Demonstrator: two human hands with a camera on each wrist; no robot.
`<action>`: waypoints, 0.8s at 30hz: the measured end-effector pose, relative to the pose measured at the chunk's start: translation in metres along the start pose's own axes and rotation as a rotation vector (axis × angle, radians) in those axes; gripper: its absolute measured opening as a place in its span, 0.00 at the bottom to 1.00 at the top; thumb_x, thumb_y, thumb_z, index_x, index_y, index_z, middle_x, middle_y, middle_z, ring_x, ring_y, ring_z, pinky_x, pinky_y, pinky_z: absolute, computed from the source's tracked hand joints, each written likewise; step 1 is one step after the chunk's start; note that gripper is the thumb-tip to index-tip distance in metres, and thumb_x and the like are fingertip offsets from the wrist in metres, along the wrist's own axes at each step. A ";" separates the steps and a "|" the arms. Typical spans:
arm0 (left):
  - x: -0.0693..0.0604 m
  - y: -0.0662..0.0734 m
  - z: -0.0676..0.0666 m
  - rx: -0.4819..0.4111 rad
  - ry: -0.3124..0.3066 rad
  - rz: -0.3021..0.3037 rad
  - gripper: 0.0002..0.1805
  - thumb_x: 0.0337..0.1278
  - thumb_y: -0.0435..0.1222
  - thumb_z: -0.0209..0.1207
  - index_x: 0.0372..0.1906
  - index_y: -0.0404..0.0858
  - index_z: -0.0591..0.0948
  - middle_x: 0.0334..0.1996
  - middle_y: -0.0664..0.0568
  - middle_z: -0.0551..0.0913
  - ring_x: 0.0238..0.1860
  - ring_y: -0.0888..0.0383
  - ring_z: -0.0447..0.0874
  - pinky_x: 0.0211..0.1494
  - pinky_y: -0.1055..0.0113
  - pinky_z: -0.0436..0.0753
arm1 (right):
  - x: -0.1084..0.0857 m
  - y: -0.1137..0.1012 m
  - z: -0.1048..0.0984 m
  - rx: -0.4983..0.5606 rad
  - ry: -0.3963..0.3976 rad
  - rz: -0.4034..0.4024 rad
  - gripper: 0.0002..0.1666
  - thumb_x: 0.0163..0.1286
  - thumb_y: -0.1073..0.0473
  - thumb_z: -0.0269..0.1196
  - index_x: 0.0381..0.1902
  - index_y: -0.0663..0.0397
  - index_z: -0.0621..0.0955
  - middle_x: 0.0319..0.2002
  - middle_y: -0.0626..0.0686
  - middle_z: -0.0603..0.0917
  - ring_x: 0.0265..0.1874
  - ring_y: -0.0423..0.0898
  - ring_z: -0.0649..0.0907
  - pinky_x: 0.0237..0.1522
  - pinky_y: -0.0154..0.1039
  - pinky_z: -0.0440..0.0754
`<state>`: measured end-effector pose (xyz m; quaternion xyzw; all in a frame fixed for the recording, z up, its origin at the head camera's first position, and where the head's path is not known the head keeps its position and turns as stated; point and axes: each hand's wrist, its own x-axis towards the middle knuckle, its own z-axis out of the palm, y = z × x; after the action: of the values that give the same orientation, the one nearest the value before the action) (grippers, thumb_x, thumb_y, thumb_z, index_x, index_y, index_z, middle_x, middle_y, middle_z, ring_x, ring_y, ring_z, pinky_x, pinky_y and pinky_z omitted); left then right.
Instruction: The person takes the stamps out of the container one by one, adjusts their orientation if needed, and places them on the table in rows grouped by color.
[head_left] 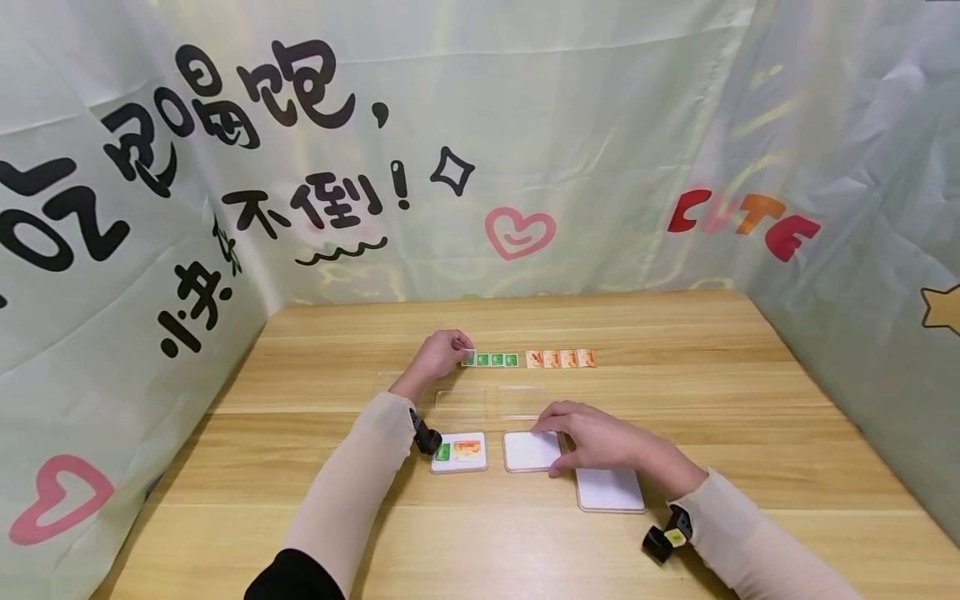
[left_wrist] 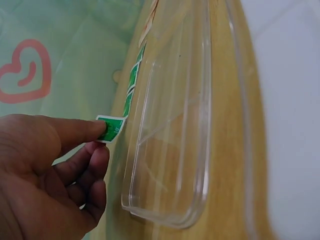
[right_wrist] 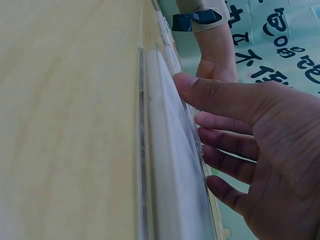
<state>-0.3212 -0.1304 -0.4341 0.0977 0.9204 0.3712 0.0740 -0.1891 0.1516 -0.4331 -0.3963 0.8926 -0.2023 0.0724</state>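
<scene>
My left hand [head_left: 441,354] pinches the left-end piece of a strip of small green stamps [head_left: 497,360] with white borders. In the left wrist view, the pinched green stamp [left_wrist: 112,129] bends up from the strip between thumb and forefinger. Beside the strip lies a row of orange stamps [head_left: 561,358]. My right hand [head_left: 600,435] touches the right side of a shallow clear case with a white inside [head_left: 525,452], its fingers relaxed and spread. To the left, a similar white case [head_left: 463,463] bears one green and one orange stamp.
Clear lids [head_left: 522,402] lie between the stamps and the cases, one close to my left wrist in its view [left_wrist: 172,165]. Another white case [head_left: 611,492] sits under my right wrist. Printed cloth [head_left: 585,142] walls the wooden table [head_left: 300,333] at back and sides.
</scene>
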 end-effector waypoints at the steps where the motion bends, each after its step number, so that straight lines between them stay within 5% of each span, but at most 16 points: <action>1: 0.000 -0.001 0.000 0.002 0.001 -0.005 0.05 0.67 0.37 0.59 0.41 0.40 0.82 0.42 0.48 0.82 0.43 0.53 0.79 0.39 0.64 0.78 | 0.000 0.000 0.000 0.001 -0.001 0.001 0.31 0.56 0.46 0.74 0.56 0.51 0.82 0.54 0.46 0.77 0.54 0.47 0.76 0.58 0.49 0.74; 24: 0.005 -0.002 0.007 0.088 0.045 0.008 0.03 0.66 0.35 0.60 0.37 0.39 0.82 0.31 0.51 0.79 0.31 0.55 0.72 0.35 0.65 0.72 | 0.000 0.003 0.001 0.010 -0.002 0.002 0.31 0.57 0.45 0.73 0.56 0.51 0.82 0.54 0.45 0.77 0.54 0.46 0.76 0.58 0.49 0.73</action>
<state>-0.3251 -0.1257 -0.4407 0.0962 0.9369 0.3326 0.0474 -0.1911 0.1528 -0.4353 -0.3953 0.8918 -0.2065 0.0755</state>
